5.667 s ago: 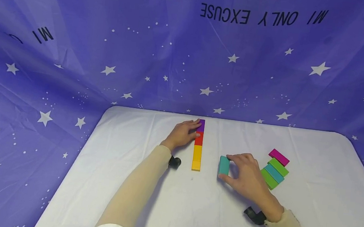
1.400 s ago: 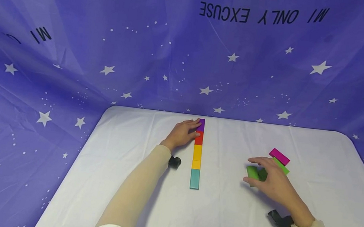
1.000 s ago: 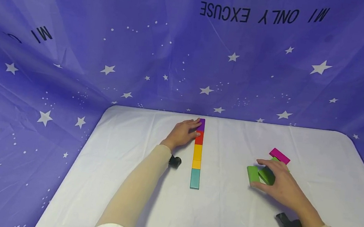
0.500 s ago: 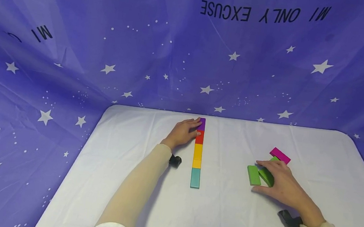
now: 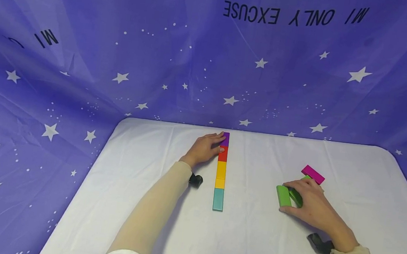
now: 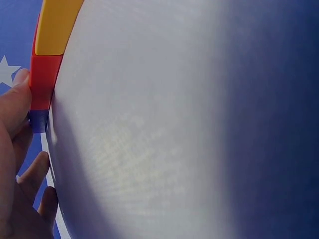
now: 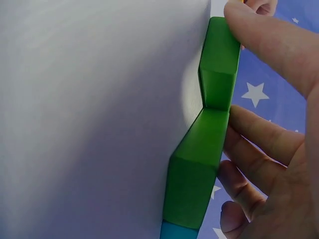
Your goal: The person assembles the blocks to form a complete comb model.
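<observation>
My left hand point(image 5: 202, 148) rests beside a straight row of toy blocks, fingertips on the purple block point(image 5: 226, 139) and thumb on the red block point(image 5: 223, 154). Below these in the row come a yellow part point(image 5: 221, 170) with a line across it and a teal block point(image 5: 218, 199). On the right, my right hand point(image 5: 313, 202) pinches a green block point(image 5: 284, 196) endwise between thumb and index finger. A second green block point(image 7: 194, 186) lies against it, partly under the hand, with a blue block point(image 7: 178, 231) behind that in the right wrist view.
A magenta block point(image 5: 313, 174) lies past my right hand, with another green block point(image 5: 307, 178) showing beside it. A white cloth point(image 5: 243, 240) covers the table. Purple star-printed fabric point(image 5: 196, 59) stands behind it. Black wrist cameras point(image 5: 320, 244) hang under both wrists.
The teal block, first in my right hand, now ends the row. My right hand went back to the green blocks, shifted one leftward, loosened briefly, then closed on it. The left hand stayed put.
</observation>
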Action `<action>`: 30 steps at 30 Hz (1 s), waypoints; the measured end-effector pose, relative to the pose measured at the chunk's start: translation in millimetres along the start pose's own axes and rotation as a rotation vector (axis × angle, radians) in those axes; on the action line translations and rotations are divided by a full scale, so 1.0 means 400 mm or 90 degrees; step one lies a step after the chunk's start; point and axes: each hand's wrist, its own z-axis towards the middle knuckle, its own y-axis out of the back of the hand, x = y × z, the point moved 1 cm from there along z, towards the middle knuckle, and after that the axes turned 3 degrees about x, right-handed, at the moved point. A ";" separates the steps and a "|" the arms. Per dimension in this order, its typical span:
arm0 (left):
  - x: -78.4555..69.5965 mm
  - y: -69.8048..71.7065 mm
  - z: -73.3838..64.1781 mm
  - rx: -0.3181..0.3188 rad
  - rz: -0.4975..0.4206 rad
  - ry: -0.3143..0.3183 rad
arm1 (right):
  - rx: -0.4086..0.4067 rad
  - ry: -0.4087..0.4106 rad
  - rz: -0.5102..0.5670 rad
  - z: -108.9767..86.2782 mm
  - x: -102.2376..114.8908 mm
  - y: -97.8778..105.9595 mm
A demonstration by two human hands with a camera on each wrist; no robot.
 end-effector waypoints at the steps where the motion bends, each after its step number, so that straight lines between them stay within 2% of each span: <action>1: 0.000 0.000 0.000 -0.002 -0.001 -0.002 | -0.001 0.000 -0.002 0.000 0.001 0.000; 10: -0.012 0.009 -0.008 -0.006 -0.017 -0.011 | -0.006 -0.009 0.001 -0.001 0.010 0.004; 22: -0.006 0.006 -0.006 -0.009 -0.020 -0.013 | -0.019 -0.008 0.002 0.008 0.047 0.002; 30: -0.003 0.003 -0.004 0.000 -0.013 0.004 | -0.022 -0.001 0.011 0.017 0.077 -0.016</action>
